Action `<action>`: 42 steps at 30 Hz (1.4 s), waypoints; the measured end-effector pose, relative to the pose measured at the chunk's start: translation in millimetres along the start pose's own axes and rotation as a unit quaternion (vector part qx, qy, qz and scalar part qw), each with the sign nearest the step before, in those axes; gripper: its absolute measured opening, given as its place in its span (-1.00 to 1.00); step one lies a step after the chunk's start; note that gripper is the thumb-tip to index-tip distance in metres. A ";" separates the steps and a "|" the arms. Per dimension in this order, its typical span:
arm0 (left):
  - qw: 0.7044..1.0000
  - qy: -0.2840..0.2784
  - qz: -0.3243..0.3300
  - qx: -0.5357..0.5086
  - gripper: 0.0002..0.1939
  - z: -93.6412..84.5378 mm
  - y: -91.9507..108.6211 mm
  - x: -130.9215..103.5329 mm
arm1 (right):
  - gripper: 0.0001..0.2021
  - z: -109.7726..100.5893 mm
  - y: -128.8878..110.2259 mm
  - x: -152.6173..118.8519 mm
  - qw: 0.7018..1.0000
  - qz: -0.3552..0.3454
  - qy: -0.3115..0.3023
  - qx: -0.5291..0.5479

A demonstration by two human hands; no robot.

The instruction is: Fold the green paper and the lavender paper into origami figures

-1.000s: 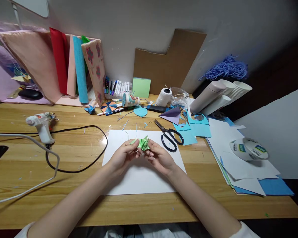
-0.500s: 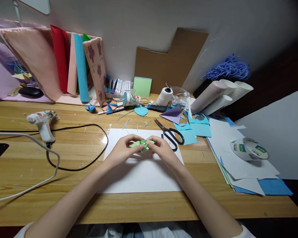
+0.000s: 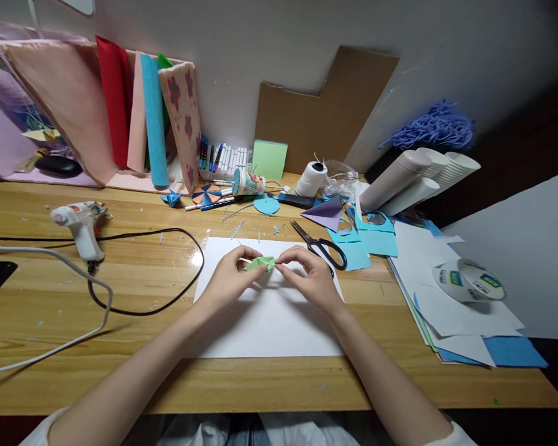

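Observation:
A small piece of folded green paper (image 3: 263, 263) is held above a white sheet of paper (image 3: 265, 328). My left hand (image 3: 230, 272) grips its left part between thumb and fingers. Thumb and fingertips of my right hand (image 3: 309, 275) pinch the right tip of the same folded paper. Just beyond my right hand lie black-handled scissors (image 3: 325, 248), their handles partly hidden by that hand.
At the left stands a white glue gun (image 3: 86, 232) with a looping black cord (image 3: 167, 310). Blue paper offcuts (image 3: 376, 241), a purple folded paper (image 3: 325, 214) and a thread spool (image 3: 311, 179) lie behind. Stacked papers (image 3: 460, 316) and a tape roll (image 3: 469, 280) are at the right.
My right hand has shifted slightly right, from the middle of the folded green paper to its right tip. The paper looks narrower and flatter. The view has moved a little.

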State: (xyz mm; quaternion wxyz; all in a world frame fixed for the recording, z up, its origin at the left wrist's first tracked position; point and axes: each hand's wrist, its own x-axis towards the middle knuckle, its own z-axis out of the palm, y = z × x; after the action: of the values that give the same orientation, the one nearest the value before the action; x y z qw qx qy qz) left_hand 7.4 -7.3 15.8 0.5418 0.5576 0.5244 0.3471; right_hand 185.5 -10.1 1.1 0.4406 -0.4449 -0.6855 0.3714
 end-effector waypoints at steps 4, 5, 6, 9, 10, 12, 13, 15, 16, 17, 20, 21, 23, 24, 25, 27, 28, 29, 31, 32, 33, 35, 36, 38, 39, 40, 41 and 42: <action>0.999 -0.029 -0.019 -0.031 -0.71 -0.7 2.1 -0.8 | -0.95 -0.5 0.5 0.3 0.999 0.011 -0.014 0.033; 0.999 -0.033 -0.021 -0.037 -0.70 -0.6 2.4 -1.0 | -0.96 -0.6 0.2 0.3 0.999 0.014 -0.017 0.042; 0.998 -0.035 -0.024 -0.040 -0.69 -0.4 2.5 -1.3 | -0.96 -0.7 -0.6 0.2 0.999 0.013 -0.019 0.044; 0.999 -0.028 -0.021 -0.031 -0.68 0.6 1.7 -2.2 | -0.93 -1.1 -4.8 -0.4 1.000 -0.022 -0.020 -0.010; 0.999 -0.024 -0.019 -0.024 -0.69 0.9 1.2 -2.4 | -0.91 -1.4 -6.5 -0.8 0.998 -0.047 -0.015 -0.042; 1.000 -0.018 -0.015 -0.014 -0.69 1.3 0.2 -2.6 | -0.87 -2.1 -9.1 -1.7 0.989 -0.106 0.000 -0.100; 1.000 -0.016 -0.014 -0.012 -0.69 1.3 -0.3 -2.6 | -0.87 -2.5 -9.8 -2.1 0.983 -0.133 0.007 -0.123; 1.000 -0.012 -0.013 -0.013 -0.69 1.3 -1.3 -2.4 | -0.87 -3.3 -9.4 -2.7 0.972 -0.173 0.013 -0.156; 1.000 -0.010 -0.012 -0.015 -0.69 1.3 -1.9 -2.3 | -0.87 -3.5 -8.7 -2.9 0.968 -0.186 0.012 -0.168; 1.000 -0.008 -0.010 -0.018 -0.68 1.4 -2.5 -2.2 | -0.87 -3.6 -7.8 -3.1 0.964 -0.195 0.010 -0.179; 1.000 -0.001 -0.010 -0.022 -0.68 2.2 -4.5 -2.0 | -0.87 -2.5 -5.6 -3.7 0.955 -0.217 0.008 -0.201; 1.000 0.002 -0.012 -0.023 -0.68 2.7 -4.9 -2.2 | -0.86 -1.6 -5.3 -4.0 0.953 -0.219 0.013 -0.206; 0.999 0.011 -0.017 -0.026 -0.68 4.0 -4.8 -2.7 | -0.86 1.2 -5.3 -5.2 0.953 -0.215 0.035 -0.210; 0.999 0.016 -0.019 -0.029 -0.67 4.8 -4.3 -3.1 | -0.86 2.9 -5.6 -6.1 0.954 -0.210 0.050 -0.207; 0.999 0.022 -0.019 -0.031 -0.68 5.6 -3.5 -3.6 | -0.86 4.8 -5.9 -7.0 0.955 -0.204 0.066 -0.202; 0.999 0.034 -0.016 -0.034 -0.69 7.3 -1.4 -4.8 | -0.85 8.6 -6.6 -9.0 0.957 -0.197 0.098 -0.191; 0.999 0.042 -0.013 -0.032 -0.70 8.2 -0.3 -5.5 | -0.85 10.4 -6.9 -9.9 0.956 -0.195 0.112 -0.186; 0.998 0.052 -0.010 -0.029 -0.71 9.1 0.7 -6.2 | -0.85 12.0 -7.1 -10.8 0.956 -0.194 0.124 -0.183; 0.997 0.071 -0.003 -0.023 -0.73 10.9 1.7 -7.7 | -0.85 14.6 -7.6 -12.5 0.954 -0.190 0.142 -0.181; 0.997 0.076 0.001 -0.023 -0.74 11.9 1.7 -8.4 | -0.85 15.6 -7.7 -13.2 0.954 -0.186 0.149 -0.181; 0.997 0.078 0.006 -0.024 -0.75 12.9 1.5 -9.1 | -0.85 16.5 -7.9 -13.8 0.954 -0.180 0.156 -0.180; 0.996 0.081 0.020 -0.025 -0.77 15.1 0.9 -10.7 | -0.85 18.0 -8.2 -15.1 0.956 -0.167 0.168 -0.174; 0.996 0.084 0.028 -0.023 -0.79 16.3 0.7 -11.6 | -0.85 18.8 -8.3 -15.7 0.957 -0.161 0.174 -0.167; 0.994 0.100 0.048 -0.014 -0.81 18.6 0.9 -13.4 | -0.83 20.7 -8.3 -16.9 0.959 -0.154 0.187 -0.150; 0.992 0.110 0.058 -0.011 -0.81 19.6 1.2 -14.4 | -0.83 21.7 -8.2 -17.6 0.959 -0.153 0.193 -0.143; 0.990 0.119 0.070 -0.009 -0.82 20.7 1.5 -15.5 | -0.82 22.7 -8.0 -18.2 0.959 -0.152 0.198 -0.137; 0.988 0.128 0.082 -0.006 -0.83 21.6 1.8 -16.5 | -0.82 23.7 -7.8 -18.9 0.958 -0.150 0.203 -0.132; 0.986 0.136 0.094 -0.002 -0.83 22.5 2.0 -17.5 | -0.82 24.7 -7.6 -19.4 0.958 -0.149 0.207 -0.128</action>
State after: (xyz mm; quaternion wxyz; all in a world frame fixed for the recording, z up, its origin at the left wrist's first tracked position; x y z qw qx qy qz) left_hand 25.7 -29.3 17.1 0.4314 0.5515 0.5377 0.4698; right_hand 164.4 -33.7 -5.7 0.5628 -0.4576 -0.6794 0.1107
